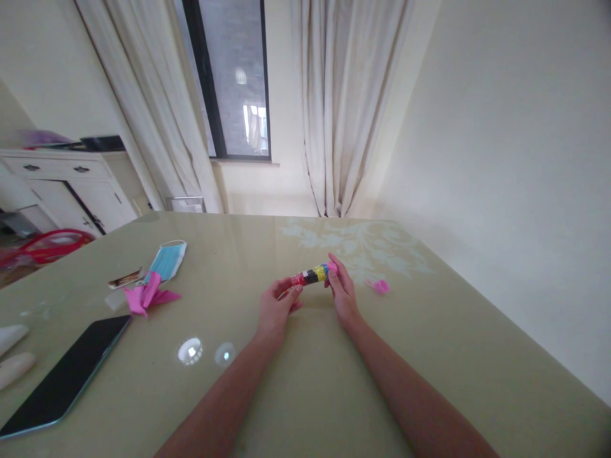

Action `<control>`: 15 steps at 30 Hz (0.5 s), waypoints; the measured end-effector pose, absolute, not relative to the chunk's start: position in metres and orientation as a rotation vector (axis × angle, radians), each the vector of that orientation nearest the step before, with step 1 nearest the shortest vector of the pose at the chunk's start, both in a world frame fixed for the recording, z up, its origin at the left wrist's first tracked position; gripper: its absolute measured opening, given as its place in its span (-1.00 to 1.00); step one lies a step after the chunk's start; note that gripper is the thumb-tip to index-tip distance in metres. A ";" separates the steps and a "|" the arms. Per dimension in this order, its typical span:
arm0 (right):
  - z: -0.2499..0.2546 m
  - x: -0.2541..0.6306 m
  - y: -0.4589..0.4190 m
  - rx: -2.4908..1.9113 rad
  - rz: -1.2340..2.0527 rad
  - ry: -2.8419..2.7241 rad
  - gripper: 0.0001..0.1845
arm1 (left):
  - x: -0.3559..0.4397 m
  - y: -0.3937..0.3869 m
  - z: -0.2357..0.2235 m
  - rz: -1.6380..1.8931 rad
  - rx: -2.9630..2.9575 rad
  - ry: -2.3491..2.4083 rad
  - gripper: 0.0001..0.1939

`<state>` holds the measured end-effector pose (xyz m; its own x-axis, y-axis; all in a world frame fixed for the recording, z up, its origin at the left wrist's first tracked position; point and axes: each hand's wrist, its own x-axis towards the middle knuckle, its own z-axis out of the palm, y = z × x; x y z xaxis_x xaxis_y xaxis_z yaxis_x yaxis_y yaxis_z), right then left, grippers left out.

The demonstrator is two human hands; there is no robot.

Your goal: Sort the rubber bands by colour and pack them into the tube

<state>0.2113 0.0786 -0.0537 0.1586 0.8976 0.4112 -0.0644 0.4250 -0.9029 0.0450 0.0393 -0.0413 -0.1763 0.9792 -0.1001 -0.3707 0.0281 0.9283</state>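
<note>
Above the middle of the table, both of my hands hold a slim tube [314, 275] wrapped in red, black, yellow and blue print, with a pink end on the right. It lies nearly level, its right end slightly higher. My left hand [277, 306] pinches the red end between thumb and fingers. At the opposite end, the fingers of my right hand [342, 294] are closed on the pink part and cover some of it. A small bright pink piece [380, 286], too blurred to name, rests on the table just right of my right hand.
The glossy greenish table [305, 381] reflects lamps. On its left lie a dark-screened tablet [67, 369], a folded pink paper shape [149, 295], a blue face mask [167, 261], a small narrow packet [126, 278] and two whitish objects at the edge. A wall [520, 191] borders the right.
</note>
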 end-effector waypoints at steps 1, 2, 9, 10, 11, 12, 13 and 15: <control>-0.054 0.211 0.078 -0.878 0.846 -1.211 -0.45 | 0.046 0.038 -0.042 1.439 0.790 1.051 -0.38; -0.055 0.211 0.078 -0.877 0.850 -1.211 -0.46 | 0.047 0.037 -0.042 1.423 0.791 1.009 -0.38; -0.053 0.212 0.071 -0.972 0.771 -1.258 -0.47 | 0.057 0.033 -0.046 1.330 0.769 0.903 -0.36; -0.052 0.212 0.071 -0.975 0.768 -1.263 -0.48 | 0.058 0.033 -0.047 1.333 0.779 0.920 -0.36; -0.052 0.211 0.070 -0.974 0.766 -1.266 -0.49 | 0.058 0.035 -0.048 1.337 0.786 0.936 -0.38; -0.052 0.211 0.070 -0.971 0.765 -1.268 -0.49 | 0.058 0.036 -0.049 1.349 0.785 0.951 -0.40; -0.052 0.211 0.070 -0.965 0.763 -1.268 -0.50 | 0.058 0.037 -0.050 1.364 0.779 0.964 -0.42; -0.052 0.210 0.070 -0.955 0.753 -1.260 -0.51 | 0.057 0.039 -0.051 1.395 0.758 0.989 -0.45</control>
<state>0.2098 0.0699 -0.0518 0.1713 0.8858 0.4313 0.0401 0.4311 -0.9014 0.0569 0.0390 -0.0514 -0.0824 0.9901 -0.1137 -0.4347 0.0670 0.8981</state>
